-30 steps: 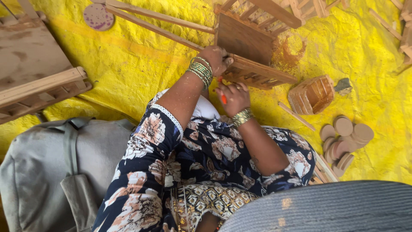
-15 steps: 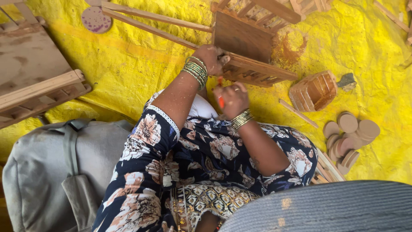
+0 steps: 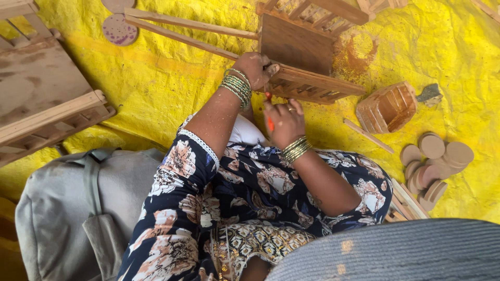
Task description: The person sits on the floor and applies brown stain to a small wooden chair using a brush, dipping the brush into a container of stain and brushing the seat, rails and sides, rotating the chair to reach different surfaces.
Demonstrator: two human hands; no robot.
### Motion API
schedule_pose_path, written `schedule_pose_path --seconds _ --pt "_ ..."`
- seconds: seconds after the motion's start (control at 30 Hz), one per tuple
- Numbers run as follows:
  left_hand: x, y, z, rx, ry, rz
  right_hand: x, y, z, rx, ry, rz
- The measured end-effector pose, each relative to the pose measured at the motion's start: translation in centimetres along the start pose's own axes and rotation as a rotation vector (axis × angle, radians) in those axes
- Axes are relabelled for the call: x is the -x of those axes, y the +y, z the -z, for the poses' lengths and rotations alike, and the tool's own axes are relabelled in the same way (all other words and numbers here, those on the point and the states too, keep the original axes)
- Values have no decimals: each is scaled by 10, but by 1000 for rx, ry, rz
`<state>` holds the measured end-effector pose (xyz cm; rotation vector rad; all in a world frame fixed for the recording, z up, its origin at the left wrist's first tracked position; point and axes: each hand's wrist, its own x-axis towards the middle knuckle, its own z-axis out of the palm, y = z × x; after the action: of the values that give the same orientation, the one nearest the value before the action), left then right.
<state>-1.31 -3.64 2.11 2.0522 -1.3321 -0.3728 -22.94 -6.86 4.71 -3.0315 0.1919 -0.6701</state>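
Covering the whole ground under the hands, the yellow sheet is the biggest thing. Far to the left of the fingers, a large wooden frame lies on it, and a grey bag is below, near the person's lap.

The wooden cart lies tilted just above the fingers, its two long poles running away to the upper left. The left hand is closed on the slatted side rail of the cart, fingers curled around its near end. The right hand is just under this rail, and its fingers hold a thin orange tool in a narrow grip; the tip points up to the rail, but I cannot tell if it touches.

To the right of the fingers, well apart, a small wooden box lies on its side. Further right and lower, a heap of round wooden discs is resting. A loose thin stick lies between the right hand and the discs. A purple-stained disc sits far up left.
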Motion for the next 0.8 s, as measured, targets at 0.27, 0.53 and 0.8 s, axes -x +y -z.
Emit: schedule_pose_path --seconds 0.27,0.53,0.8 --pt "-3 4 1 20 -30 82 30 -4 -5 4 -174 -35" --pt "-3 -1 -4 6 -37 37 -3 -1 -1 119 -302 68" --pt "-3 2 -4 10 -72 75 -43 -13 -5 51 -406 65"
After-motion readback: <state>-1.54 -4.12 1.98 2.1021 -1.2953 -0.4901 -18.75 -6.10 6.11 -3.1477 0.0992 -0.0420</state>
